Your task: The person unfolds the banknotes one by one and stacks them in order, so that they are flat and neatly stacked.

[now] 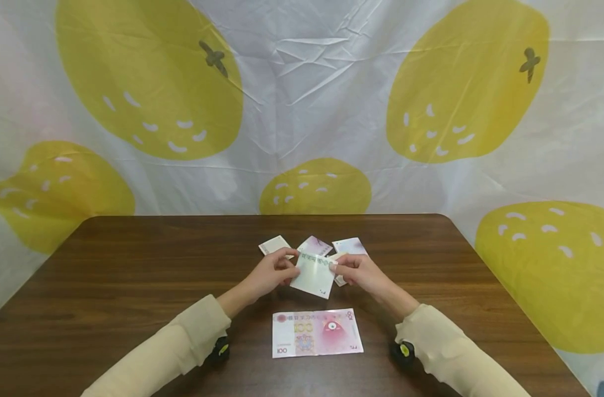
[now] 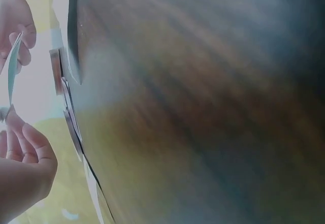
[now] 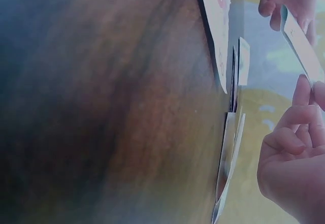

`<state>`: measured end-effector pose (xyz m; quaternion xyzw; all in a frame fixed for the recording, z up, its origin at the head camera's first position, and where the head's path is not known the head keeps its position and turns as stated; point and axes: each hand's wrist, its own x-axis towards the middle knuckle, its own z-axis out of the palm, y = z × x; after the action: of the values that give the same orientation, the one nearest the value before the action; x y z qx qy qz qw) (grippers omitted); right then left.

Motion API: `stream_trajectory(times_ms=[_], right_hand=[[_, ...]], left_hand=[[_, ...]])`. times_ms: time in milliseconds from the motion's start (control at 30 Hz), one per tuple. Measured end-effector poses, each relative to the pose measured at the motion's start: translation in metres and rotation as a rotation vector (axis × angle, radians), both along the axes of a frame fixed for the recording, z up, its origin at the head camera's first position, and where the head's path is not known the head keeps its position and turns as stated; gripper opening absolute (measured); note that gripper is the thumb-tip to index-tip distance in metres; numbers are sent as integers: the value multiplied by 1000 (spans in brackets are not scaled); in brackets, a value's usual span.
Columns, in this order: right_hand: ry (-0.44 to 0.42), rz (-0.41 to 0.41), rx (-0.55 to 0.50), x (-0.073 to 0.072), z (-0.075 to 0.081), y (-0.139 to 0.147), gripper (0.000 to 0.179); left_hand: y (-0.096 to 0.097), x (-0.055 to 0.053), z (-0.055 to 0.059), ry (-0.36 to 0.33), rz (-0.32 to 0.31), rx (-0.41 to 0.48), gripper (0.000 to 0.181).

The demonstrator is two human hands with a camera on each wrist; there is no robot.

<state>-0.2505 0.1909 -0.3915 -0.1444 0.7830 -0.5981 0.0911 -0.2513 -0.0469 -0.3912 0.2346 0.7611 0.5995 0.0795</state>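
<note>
A folded, pale green play banknote [image 1: 314,277] is held up over the table between both hands. My left hand [image 1: 268,274] pinches its left edge between thumb and fingers, while my right hand [image 1: 363,274] pinches the upper right corner. From the right wrist, the folded note [image 3: 303,49] appears tilted, well above the tabletop. Flat on the wood, nearer the body, lies an unfolded pink 100 play banknote [image 1: 316,344]. Behind the hands are several folded notes: a pale one [image 1: 274,245], a purple one [image 1: 314,246] and a bluish one [image 1: 350,245]. The right hand partly hides another folded note [image 1: 340,280].
The dark brown wooden table [image 1: 148,286] extends to both sides of the notes. Behind its far edge hangs a white cloth [image 1: 306,110] with yellow fruit prints. Black wrist bands [image 1: 219,349] sit below both cream sleeves [image 1: 182,336].
</note>
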Motion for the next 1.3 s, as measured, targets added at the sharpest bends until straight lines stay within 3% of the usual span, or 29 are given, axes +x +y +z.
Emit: stream_trajectory(times_ms=[200, 433, 567, 833, 967, 1300], right_hand=[[14, -4, 28, 2, -2, 0, 21], [18, -7, 43, 6, -1, 0, 20], [23, 8, 41, 7, -1, -1, 18], [7, 28, 61, 18, 10, -4, 25], [23, 48, 50, 25, 18, -6, 35], [5, 25, -19, 14, 2, 0, 39]], left_hand=[[2, 1, 0, 103, -47, 18, 47], [6, 25, 29, 176, -44, -64, 32], [6, 22, 23, 200, -19, -63, 24], [4, 4, 3, 122, -32, -50, 14], [2, 2, 1, 67, -49, -33, 13], [-1, 4, 3, -20, -64, 9, 23]])
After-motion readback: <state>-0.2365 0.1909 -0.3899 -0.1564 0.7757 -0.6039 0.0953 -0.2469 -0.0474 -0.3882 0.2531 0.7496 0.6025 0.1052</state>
